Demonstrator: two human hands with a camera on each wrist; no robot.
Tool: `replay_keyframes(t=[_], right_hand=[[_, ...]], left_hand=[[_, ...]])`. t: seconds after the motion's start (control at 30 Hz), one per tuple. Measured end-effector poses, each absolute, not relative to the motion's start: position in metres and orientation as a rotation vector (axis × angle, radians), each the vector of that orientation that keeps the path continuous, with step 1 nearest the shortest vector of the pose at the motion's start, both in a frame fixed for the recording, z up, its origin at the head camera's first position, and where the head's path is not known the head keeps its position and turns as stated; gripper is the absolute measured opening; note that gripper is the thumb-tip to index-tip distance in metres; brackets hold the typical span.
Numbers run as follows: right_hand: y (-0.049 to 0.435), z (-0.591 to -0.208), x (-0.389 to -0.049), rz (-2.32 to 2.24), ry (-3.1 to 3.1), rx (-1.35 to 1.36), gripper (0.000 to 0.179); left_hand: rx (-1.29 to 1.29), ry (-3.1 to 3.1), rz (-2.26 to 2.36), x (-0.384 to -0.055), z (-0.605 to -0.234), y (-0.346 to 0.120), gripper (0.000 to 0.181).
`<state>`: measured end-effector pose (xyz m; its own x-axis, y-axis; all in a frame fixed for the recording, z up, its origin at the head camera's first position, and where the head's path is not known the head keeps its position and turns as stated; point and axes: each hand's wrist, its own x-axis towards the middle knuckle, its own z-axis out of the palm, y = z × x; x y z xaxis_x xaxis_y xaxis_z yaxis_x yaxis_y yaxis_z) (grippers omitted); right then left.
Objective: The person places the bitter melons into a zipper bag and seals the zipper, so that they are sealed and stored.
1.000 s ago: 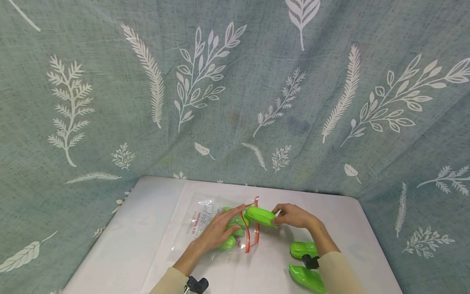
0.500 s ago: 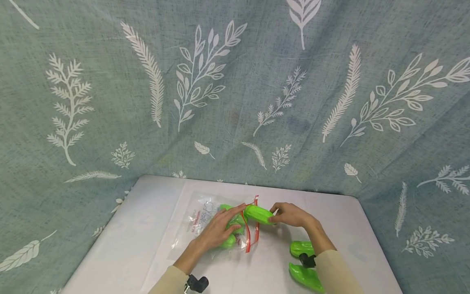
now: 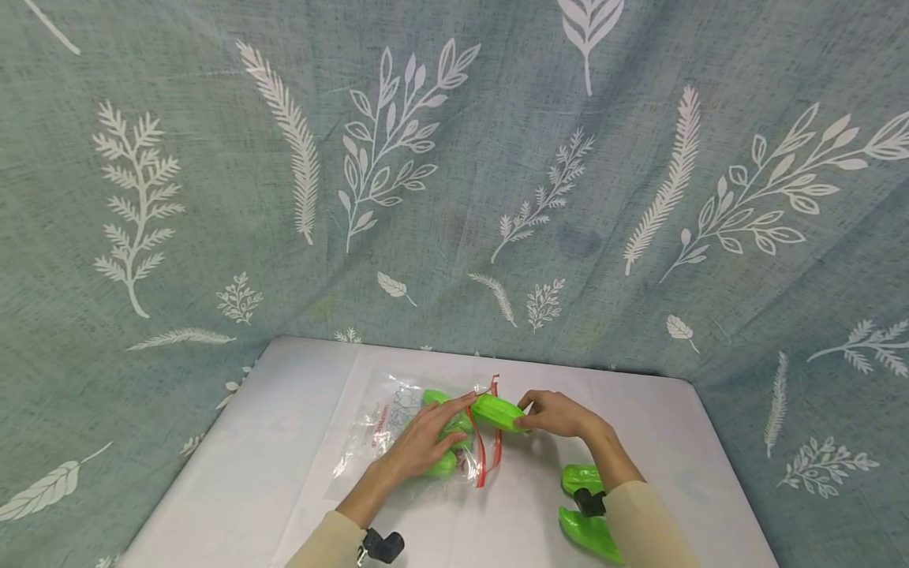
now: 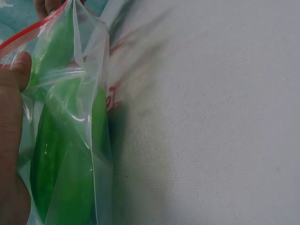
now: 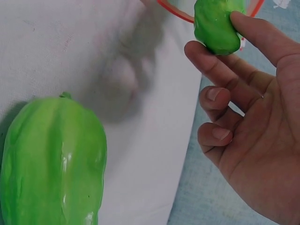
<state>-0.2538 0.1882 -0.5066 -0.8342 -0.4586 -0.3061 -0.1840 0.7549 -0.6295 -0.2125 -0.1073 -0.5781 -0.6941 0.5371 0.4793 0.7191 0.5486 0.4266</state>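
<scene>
My right hand (image 3: 559,413) pinches the near end of a ribbed green gourd (image 3: 497,412) between thumb and fingers. The gourd's other end lies in the mouth of a clear zip bag (image 3: 349,461) with red edging. Across the bag's top rests my left hand (image 3: 420,442), fingers fairly straight and thumb spread apart. Through the plastic, several green vegetables (image 4: 70,187) show beside the left thumb (image 4: 21,70). In the right wrist view the pinched gourd's tip (image 5: 218,30) shows, and the other fingers are loosely bent.
A second ribbed gourd (image 3: 578,478) lies on the white table (image 3: 284,394) near the right forearm. Below it is a long, pointed green vegetable (image 3: 588,536), partly hidden by the sleeve. A patterned cloth (image 3: 454,237) hangs behind the table.
My right hand has moved slightly left, pushing the gourd a little farther into the bag's mouth. The left hand has hardly moved.
</scene>
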Motion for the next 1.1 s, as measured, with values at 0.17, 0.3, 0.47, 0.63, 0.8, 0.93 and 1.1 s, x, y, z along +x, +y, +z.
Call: replay_keyframes(t=[0.17,0.3,0.47,0.63,0.8,0.93,1.1], right_hand=[[0.188,-0.509,-0.254,-0.821,2.507,-0.497,0.042],[0.188,-0.507,-0.253,-0.82,2.508,-0.49,0.042],[0.191,-0.505,-0.252,-0.816,2.509,-0.475,0.04],[0.19,-0.505,-0.252,-0.828,2.504,-0.497,0.038],[0.184,-0.508,-0.253,-0.83,2.508,-0.529,0.038],[0.18,-0.51,-0.253,-0.821,2.511,-0.538,0.038],[0.178,-0.511,-0.254,-0.814,2.514,-0.547,0.039]], left_hand=[[-1.03,-2.486,-0.893,-0.213,-0.578,-0.107,0.076],[-1.022,-2.473,-0.905,-0.213,-0.578,-0.108,0.076],[-1.024,-2.469,-0.906,-0.213,-0.578,-0.108,0.075],[-1.024,-2.473,-0.9,-0.213,-0.578,-0.108,0.075],[-1.032,-2.478,-0.89,-0.212,-0.577,-0.107,0.076],[-1.041,-2.477,-0.908,-0.212,-0.576,-0.107,0.076],[-1.048,-2.47,-0.907,-0.214,-0.576,-0.108,0.075]])
